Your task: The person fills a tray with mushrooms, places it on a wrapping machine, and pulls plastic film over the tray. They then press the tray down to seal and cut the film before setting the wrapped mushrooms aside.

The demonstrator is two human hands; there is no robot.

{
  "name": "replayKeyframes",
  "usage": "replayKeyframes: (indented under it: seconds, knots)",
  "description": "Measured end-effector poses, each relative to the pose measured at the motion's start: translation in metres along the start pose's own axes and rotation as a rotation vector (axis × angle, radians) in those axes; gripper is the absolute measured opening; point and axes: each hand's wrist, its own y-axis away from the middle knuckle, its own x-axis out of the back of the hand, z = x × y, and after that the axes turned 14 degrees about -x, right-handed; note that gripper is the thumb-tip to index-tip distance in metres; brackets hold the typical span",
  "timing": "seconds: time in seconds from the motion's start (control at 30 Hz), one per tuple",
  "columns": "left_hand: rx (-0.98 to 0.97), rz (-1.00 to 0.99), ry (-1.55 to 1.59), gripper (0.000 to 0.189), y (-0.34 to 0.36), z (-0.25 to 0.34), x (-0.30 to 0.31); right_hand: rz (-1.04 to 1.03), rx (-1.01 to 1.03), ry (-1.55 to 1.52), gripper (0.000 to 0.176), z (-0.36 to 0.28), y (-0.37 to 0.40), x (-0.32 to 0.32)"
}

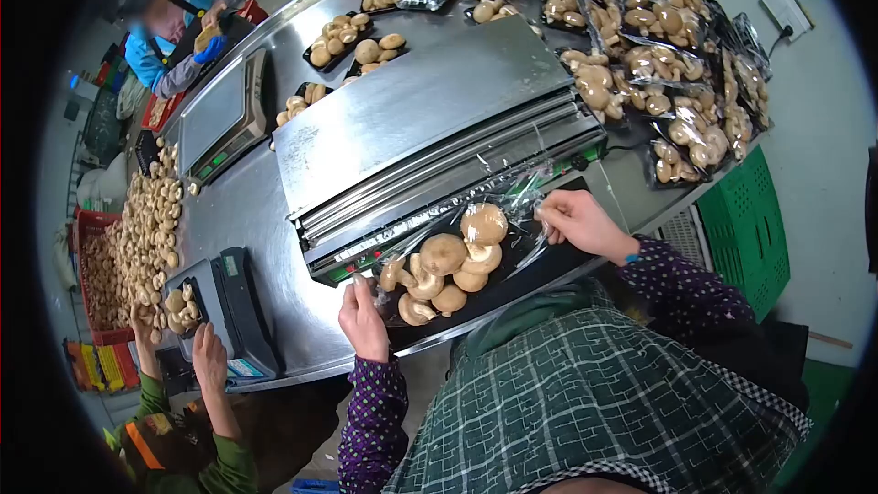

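Note:
A dark tray of brown mushrooms [444, 256] lies in front of me at the near edge of the wrapping machine [412, 119]. Clear plastic film [526, 187] stretches from the machine's front around the mushrooms. My right hand [585, 224] pinches the film at the right, its thumb and fingers pressed together. At the left end, my left hand [364, 320] grips the film's edge beside the machine's corner. The tray itself is mostly hidden beneath the mushrooms and film.
Wrapped mushroom packs [677, 64] are heaped at the right, above a green crate [745, 229]. Unwrapped trays [338, 37] stand behind the machine. Loose mushrooms [146, 229] and scales [224, 114] are at the left. A co-worker's hands [210, 357] hold a tray at the lower left; another person [178, 18] works beyond.

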Motion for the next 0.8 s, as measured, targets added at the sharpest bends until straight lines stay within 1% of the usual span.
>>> replayKeyframes:
  seconds: [0.03, 0.07, 0.1, 0.13, 0.17, 0.2, 0.23, 0.27, 0.3, 0.33, 0.37, 0.4, 0.43, 0.47, 0.5, 0.53, 0.6, 0.63, 0.7, 0.77, 0.8]
  knots:
    - [0.013, 0.038, 0.033, 0.040, -0.003, -0.003, -0.003, 0.010, -0.002, -0.003, 0.021, 0.002, 0.001, -0.003]
    - [0.044, 0.061, 0.063, 0.043, -0.008, -0.007, -0.004, 0.043, 0.025, -0.079, 0.021, 0.005, -0.001, -0.007]
    - [0.034, 0.115, 0.047, 0.043, -0.010, -0.008, -0.006, 0.073, 0.051, -0.156, 0.021, 0.006, -0.002, -0.013]
    - [0.091, 0.099, 0.095, 0.043, -0.013, -0.011, 0.002, 0.148, 0.042, -0.126, 0.022, -0.005, 0.004, -0.015]
    - [0.151, 0.081, 0.139, 0.043, -0.014, -0.014, 0.012, 0.111, -0.035, -0.236, 0.022, -0.003, 0.006, -0.007]
    - [0.163, 0.022, 0.097, 0.040, -0.006, 0.004, 0.023, 0.112, -0.080, -0.235, 0.024, -0.005, 0.022, 0.006]
    - [-0.138, -0.079, -0.140, 0.034, 0.003, -0.038, 0.050, 0.115, -0.130, -0.239, 0.025, -0.001, 0.041, 0.021]
    - [-0.040, -0.129, -0.272, 0.030, 0.023, -0.004, 0.057, 0.128, -0.155, -0.256, 0.025, 0.016, 0.057, 0.036]
    - [-0.646, -0.369, -0.843, 0.029, 0.038, -0.034, 0.080, 0.098, -0.316, -0.240, 0.023, 0.036, 0.076, 0.051]
    - [-0.230, -0.390, -0.571, 0.027, 0.052, -0.027, 0.076, 0.065, -0.481, -0.231, 0.021, 0.051, 0.093, 0.054]
    - [0.169, -0.289, -0.344, 0.026, 0.067, -0.020, 0.073, 0.078, -0.500, -0.252, 0.021, 0.071, 0.094, 0.048]
    - [-0.123, -0.569, -0.392, 0.024, 0.107, -0.085, 0.071, -0.003, -0.511, -0.087, 0.020, 0.105, 0.087, 0.036]
    - [0.349, -0.468, -0.099, 0.021, 0.117, -0.082, 0.043, -0.086, -0.497, 0.084, 0.022, 0.140, 0.071, 0.023]
    - [0.327, -0.616, -0.169, 0.020, 0.125, -0.099, 0.021, -0.232, -0.251, 0.576, 0.027, 0.172, 0.047, 0.003]
    - [0.199, -0.724, -0.236, 0.020, 0.130, -0.109, 0.005, -0.049, -0.055, 0.527, 0.019, 0.154, 0.051, -0.038]
    - [0.092, -0.793, -0.250, 0.021, 0.127, -0.105, -0.012, -0.145, 0.000, 0.384, 0.020, 0.141, 0.046, -0.055]
    - [-0.132, -0.817, -0.177, 0.022, 0.107, -0.079, -0.038, -0.424, -0.039, 0.136, 0.021, 0.109, 0.044, -0.069]
    - [-0.263, -0.813, -0.113, 0.023, 0.095, -0.051, -0.048, -0.534, -0.040, 0.058, 0.022, 0.089, 0.047, -0.066]
    - [-0.547, -0.808, 0.032, 0.026, 0.074, 0.010, -0.060, -0.714, 0.013, -0.035, 0.024, 0.060, 0.056, -0.069]
    - [-0.839, -0.813, 0.188, 0.029, 0.056, 0.067, -0.071, -0.831, 0.102, -0.039, 0.025, 0.038, 0.062, -0.074]
    - [-0.943, -0.838, 0.264, 0.031, 0.052, 0.087, -0.075, -0.867, 0.140, -0.034, 0.026, 0.030, 0.065, -0.078]
